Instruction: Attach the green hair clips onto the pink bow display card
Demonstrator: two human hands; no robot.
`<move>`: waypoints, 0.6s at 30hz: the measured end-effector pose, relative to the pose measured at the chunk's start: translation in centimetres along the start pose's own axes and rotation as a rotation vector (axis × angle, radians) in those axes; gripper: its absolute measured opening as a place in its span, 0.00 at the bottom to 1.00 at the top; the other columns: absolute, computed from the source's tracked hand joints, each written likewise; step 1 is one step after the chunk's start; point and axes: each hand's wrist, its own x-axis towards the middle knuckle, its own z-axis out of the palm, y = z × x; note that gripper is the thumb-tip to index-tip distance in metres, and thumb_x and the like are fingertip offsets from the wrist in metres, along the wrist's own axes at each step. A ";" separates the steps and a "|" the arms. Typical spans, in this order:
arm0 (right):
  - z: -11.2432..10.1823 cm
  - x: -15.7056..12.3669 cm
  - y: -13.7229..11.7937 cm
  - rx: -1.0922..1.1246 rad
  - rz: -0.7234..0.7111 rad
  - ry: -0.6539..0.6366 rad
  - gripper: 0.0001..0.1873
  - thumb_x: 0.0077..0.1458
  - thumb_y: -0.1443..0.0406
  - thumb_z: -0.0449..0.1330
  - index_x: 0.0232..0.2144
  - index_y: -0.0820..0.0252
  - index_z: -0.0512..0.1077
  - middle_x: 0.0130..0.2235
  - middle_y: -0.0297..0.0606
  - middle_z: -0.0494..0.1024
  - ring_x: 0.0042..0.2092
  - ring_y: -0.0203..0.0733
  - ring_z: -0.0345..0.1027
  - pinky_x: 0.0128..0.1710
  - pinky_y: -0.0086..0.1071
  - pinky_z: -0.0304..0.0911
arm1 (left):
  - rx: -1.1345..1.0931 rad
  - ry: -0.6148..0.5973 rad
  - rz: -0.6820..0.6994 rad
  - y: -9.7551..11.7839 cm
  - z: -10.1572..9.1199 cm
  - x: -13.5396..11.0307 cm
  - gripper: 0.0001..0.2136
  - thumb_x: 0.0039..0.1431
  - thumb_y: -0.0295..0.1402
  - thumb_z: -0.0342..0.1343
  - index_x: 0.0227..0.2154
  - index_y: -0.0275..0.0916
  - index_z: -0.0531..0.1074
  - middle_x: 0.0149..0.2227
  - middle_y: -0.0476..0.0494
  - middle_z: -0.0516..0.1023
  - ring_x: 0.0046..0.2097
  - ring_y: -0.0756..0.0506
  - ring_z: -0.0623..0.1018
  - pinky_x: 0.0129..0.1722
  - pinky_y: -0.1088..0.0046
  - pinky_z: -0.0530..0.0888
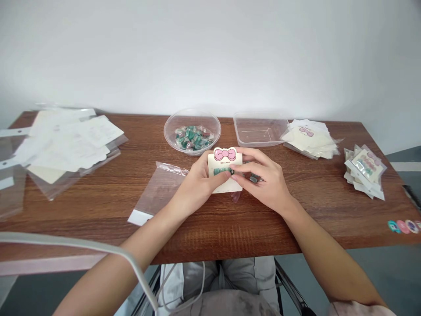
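A cream card (226, 186) printed with a pink bow is held upright above the table, a row of small green pieces (221, 170) across its middle. My left hand (201, 177) grips the card's left side, its thumb lying over the front. From the right, my right hand (263, 173) pinches a small dark green piece (232, 172) at the end of the row, fingers against the card. Behind and under my right hand lie a few loose green pieces (254, 177), partly hidden. A pinkish piece (235, 196) shows just below the card.
A clear round bowl (168, 136) holds many green and pinkish pieces. Beside it stands a clear rectangular tray (259, 144). A clear bag (158, 188) lies left of my hands. Cards and bags (70, 140) pile up far left, more cards (309, 138) and packed cards (365, 171) right. A white cable (98, 245) crosses front left.
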 end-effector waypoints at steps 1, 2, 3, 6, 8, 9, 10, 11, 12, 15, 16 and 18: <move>0.0 0.0 0.0 -0.002 0.001 -0.004 0.07 0.64 0.66 0.65 0.42 0.49 0.81 0.59 0.41 0.78 0.50 0.45 0.79 0.50 0.44 0.79 | 0.004 -0.001 0.000 -0.1 0.0 0.0 0.19 0.57 0.34 0.69 0.50 0.39 0.73 0.51 0.42 0.81 0.52 0.39 0.78 0.52 0.64 0.72; 0.0 0.0 0.0 -0.005 0.004 -0.007 0.07 0.64 0.66 0.65 0.42 0.49 0.81 0.60 0.40 0.78 0.50 0.46 0.79 0.50 0.44 0.79 | 0.009 -0.003 -0.001 -0.1 0.0 0.1 0.19 0.57 0.35 0.69 0.50 0.39 0.74 0.51 0.42 0.81 0.52 0.39 0.78 0.52 0.64 0.72; 0.1 -0.1 0.0 -0.009 0.006 -0.009 0.07 0.64 0.66 0.65 0.42 0.48 0.81 0.60 0.40 0.78 0.50 0.45 0.79 0.50 0.45 0.79 | 0.014 -0.007 -0.004 -0.2 -0.1 0.1 0.20 0.57 0.36 0.69 0.50 0.39 0.74 0.52 0.41 0.81 0.53 0.38 0.79 0.53 0.63 0.73; 0.1 -0.1 0.0 -0.020 0.001 -0.007 0.07 0.64 0.66 0.65 0.42 0.49 0.81 0.59 0.40 0.78 0.49 0.45 0.79 0.49 0.43 0.79 | 0.019 -0.020 -0.012 -0.4 -0.1 0.2 0.20 0.58 0.38 0.69 0.50 0.38 0.74 0.53 0.38 0.81 0.53 0.37 0.79 0.54 0.60 0.73; 0.2 -0.1 0.0 -0.030 -0.004 -0.010 0.07 0.64 0.66 0.65 0.42 0.50 0.81 0.59 0.41 0.78 0.48 0.44 0.79 0.48 0.42 0.79 | 0.012 -0.024 -0.017 -0.4 0.0 0.3 0.20 0.58 0.38 0.69 0.50 0.37 0.74 0.54 0.37 0.81 0.53 0.37 0.79 0.54 0.60 0.73; 0.2 -0.1 0.0 -0.035 -0.006 -0.012 0.06 0.64 0.66 0.65 0.41 0.50 0.81 0.59 0.42 0.78 0.48 0.44 0.79 0.47 0.42 0.79 | 0.007 -0.021 -0.019 -0.4 0.0 0.3 0.20 0.57 0.37 0.69 0.50 0.37 0.74 0.54 0.37 0.81 0.53 0.36 0.79 0.54 0.60 0.73; 0.2 -0.1 0.0 -0.039 -0.005 -0.017 0.06 0.64 0.66 0.65 0.41 0.50 0.81 0.59 0.41 0.78 0.48 0.44 0.79 0.47 0.41 0.79 | 0.005 -0.018 -0.020 -0.4 0.0 0.3 0.21 0.57 0.37 0.69 0.51 0.37 0.74 0.54 0.37 0.81 0.54 0.36 0.79 0.54 0.60 0.73; 0.2 -0.1 0.0 -0.043 -0.003 -0.021 0.06 0.64 0.66 0.64 0.41 0.50 0.81 0.59 0.41 0.78 0.48 0.44 0.79 0.47 0.41 0.79 | 0.006 -0.017 -0.020 -0.4 0.0 0.3 0.21 0.57 0.38 0.69 0.51 0.37 0.74 0.54 0.37 0.81 0.54 0.36 0.79 0.55 0.60 0.73; 0.2 -0.1 0.0 -0.045 -0.005 -0.023 0.06 0.64 0.66 0.64 0.41 0.50 0.81 0.59 0.41 0.78 0.48 0.44 0.79 0.47 0.41 0.79 | 0.011 -0.018 -0.016 -0.4 0.0 0.4 0.21 0.57 0.37 0.69 0.51 0.37 0.74 0.55 0.36 0.81 0.54 0.36 0.79 0.55 0.60 0.73; 0.3 -0.1 0.1 -0.047 -0.035 -0.010 0.06 0.64 0.67 0.64 0.41 0.51 0.80 0.58 0.43 0.78 0.48 0.44 0.80 0.46 0.41 0.79 | 0.038 -0.037 0.018 -0.4 -0.1 0.4 0.20 0.59 0.37 0.68 0.51 0.35 0.74 0.55 0.35 0.80 0.54 0.36 0.79 0.57 0.58 0.72; 0.3 -0.1 0.1 -0.048 -0.047 -0.004 0.06 0.64 0.68 0.64 0.41 0.52 0.80 0.58 0.43 0.78 0.48 0.44 0.80 0.45 0.41 0.79 | 0.044 -0.044 0.028 -0.3 -0.1 0.4 0.20 0.59 0.37 0.68 0.51 0.35 0.74 0.56 0.35 0.80 0.54 0.36 0.79 0.57 0.58 0.72; 0.4 -0.1 0.2 -0.055 -0.059 0.003 0.06 0.63 0.68 0.65 0.41 0.53 0.80 0.58 0.44 0.78 0.47 0.44 0.80 0.44 0.40 0.79 | 0.050 -0.047 0.039 -0.3 -0.1 0.4 0.20 0.59 0.37 0.68 0.51 0.34 0.74 0.56 0.34 0.80 0.54 0.36 0.79 0.57 0.57 0.72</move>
